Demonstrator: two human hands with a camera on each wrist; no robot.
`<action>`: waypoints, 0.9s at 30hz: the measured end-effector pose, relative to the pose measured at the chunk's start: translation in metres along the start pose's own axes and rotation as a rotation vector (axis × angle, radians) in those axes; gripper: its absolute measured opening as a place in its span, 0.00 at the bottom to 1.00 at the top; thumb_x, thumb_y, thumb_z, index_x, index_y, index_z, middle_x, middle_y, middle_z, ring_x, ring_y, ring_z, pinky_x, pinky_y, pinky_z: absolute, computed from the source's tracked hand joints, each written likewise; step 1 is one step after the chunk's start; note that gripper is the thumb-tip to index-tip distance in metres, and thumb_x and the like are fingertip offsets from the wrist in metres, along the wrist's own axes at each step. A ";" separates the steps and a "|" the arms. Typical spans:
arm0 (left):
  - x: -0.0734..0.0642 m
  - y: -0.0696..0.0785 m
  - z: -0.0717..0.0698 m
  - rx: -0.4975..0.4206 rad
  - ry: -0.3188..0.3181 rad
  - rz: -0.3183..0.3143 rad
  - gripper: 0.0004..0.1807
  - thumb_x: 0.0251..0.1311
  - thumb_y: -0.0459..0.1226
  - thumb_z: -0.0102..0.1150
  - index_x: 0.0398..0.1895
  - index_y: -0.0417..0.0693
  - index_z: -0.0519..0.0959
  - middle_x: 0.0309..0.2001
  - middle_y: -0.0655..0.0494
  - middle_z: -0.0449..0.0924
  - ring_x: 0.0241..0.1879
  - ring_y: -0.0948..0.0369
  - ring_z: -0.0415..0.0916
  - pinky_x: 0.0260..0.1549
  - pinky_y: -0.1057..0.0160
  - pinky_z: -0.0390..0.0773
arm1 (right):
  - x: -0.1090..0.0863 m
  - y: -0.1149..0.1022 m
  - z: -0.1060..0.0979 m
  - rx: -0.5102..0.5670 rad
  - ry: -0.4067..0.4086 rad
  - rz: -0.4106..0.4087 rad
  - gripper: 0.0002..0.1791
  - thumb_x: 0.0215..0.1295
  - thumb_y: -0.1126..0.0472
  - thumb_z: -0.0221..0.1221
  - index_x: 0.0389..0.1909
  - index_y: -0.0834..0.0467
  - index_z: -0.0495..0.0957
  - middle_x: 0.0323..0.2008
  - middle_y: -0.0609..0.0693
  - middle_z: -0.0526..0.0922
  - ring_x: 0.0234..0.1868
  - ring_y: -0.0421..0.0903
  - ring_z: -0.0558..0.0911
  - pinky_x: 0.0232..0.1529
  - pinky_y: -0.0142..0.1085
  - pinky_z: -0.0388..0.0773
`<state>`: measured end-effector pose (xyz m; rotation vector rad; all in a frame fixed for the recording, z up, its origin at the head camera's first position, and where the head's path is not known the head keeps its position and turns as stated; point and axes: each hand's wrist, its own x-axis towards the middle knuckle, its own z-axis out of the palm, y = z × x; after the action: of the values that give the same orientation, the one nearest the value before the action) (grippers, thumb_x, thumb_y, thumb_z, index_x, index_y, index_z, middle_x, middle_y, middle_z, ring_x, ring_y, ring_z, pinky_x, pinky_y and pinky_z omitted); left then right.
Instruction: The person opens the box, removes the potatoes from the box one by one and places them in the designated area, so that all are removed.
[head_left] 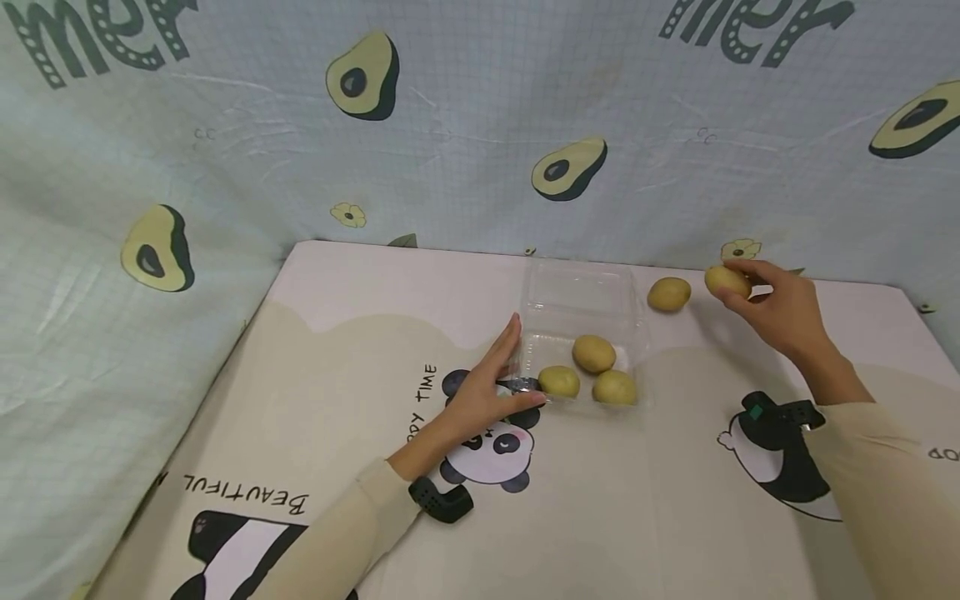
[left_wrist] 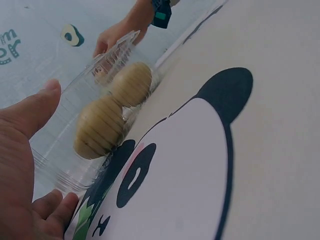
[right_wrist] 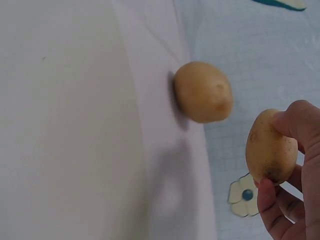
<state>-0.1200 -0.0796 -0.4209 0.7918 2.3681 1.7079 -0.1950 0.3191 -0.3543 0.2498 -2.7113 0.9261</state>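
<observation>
My right hand (head_left: 783, 312) pinches a yellow-skinned potato (head_left: 727, 282) between thumb and fingers above the table's far edge. In the right wrist view that potato (right_wrist: 270, 146) has a dark patch at one end. Another potato (head_left: 669, 295) lies on the table just left of it. A clear plastic clamshell box (head_left: 581, 287) stands with its lid raised at the back, and three potatoes (head_left: 594, 354) lie in its base. My left hand (head_left: 483, 392) is at the box's left side, thumb and fingers extended; its fingertips are partly hidden behind the plastic.
The table (head_left: 360, 367) wears a cover printed with pandas and lettering. A cloth with avocado prints (head_left: 570, 170) hangs behind the far edge and along the left side. A black wrist device (head_left: 442, 500) sits on the left sleeve.
</observation>
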 end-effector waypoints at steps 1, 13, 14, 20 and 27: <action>0.000 0.000 0.000 0.001 0.000 -0.001 0.59 0.52 0.60 0.63 0.77 0.49 0.38 0.76 0.61 0.32 0.72 0.64 0.42 0.63 0.64 0.62 | 0.000 0.002 0.001 -0.007 0.001 0.007 0.25 0.63 0.56 0.63 0.59 0.62 0.75 0.50 0.65 0.78 0.39 0.25 0.67 0.34 0.13 0.64; 0.000 0.001 0.000 -0.012 -0.006 -0.005 0.57 0.55 0.48 0.68 0.77 0.50 0.38 0.77 0.60 0.32 0.72 0.64 0.43 0.63 0.62 0.62 | -0.004 0.022 0.015 -0.046 -0.066 0.011 0.23 0.63 0.59 0.62 0.57 0.65 0.75 0.49 0.68 0.78 0.41 0.58 0.76 0.31 0.14 0.63; 0.000 0.001 0.000 -0.011 -0.006 -0.006 0.57 0.55 0.45 0.69 0.77 0.49 0.38 0.77 0.59 0.32 0.72 0.64 0.42 0.63 0.62 0.62 | -0.005 0.023 0.016 -0.050 -0.072 0.013 0.23 0.63 0.60 0.63 0.57 0.66 0.75 0.49 0.68 0.78 0.41 0.60 0.76 0.30 0.15 0.63; 0.001 0.002 0.001 0.002 0.004 -0.009 0.57 0.54 0.36 0.70 0.77 0.53 0.38 0.77 0.58 0.32 0.72 0.64 0.42 0.63 0.61 0.63 | -0.007 0.026 0.018 -0.050 -0.128 0.026 0.24 0.64 0.59 0.61 0.58 0.65 0.74 0.49 0.69 0.77 0.42 0.63 0.77 0.28 0.21 0.66; 0.000 0.003 0.000 -0.002 -0.004 -0.008 0.57 0.55 0.39 0.70 0.77 0.52 0.38 0.77 0.58 0.32 0.72 0.64 0.42 0.63 0.62 0.63 | -0.007 0.028 0.021 -0.017 -0.162 0.045 0.26 0.64 0.53 0.62 0.59 0.64 0.74 0.52 0.67 0.76 0.45 0.53 0.74 0.33 0.14 0.64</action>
<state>-0.1196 -0.0793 -0.4184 0.7834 2.3634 1.7033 -0.1995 0.3291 -0.3884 0.2721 -2.8826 0.9326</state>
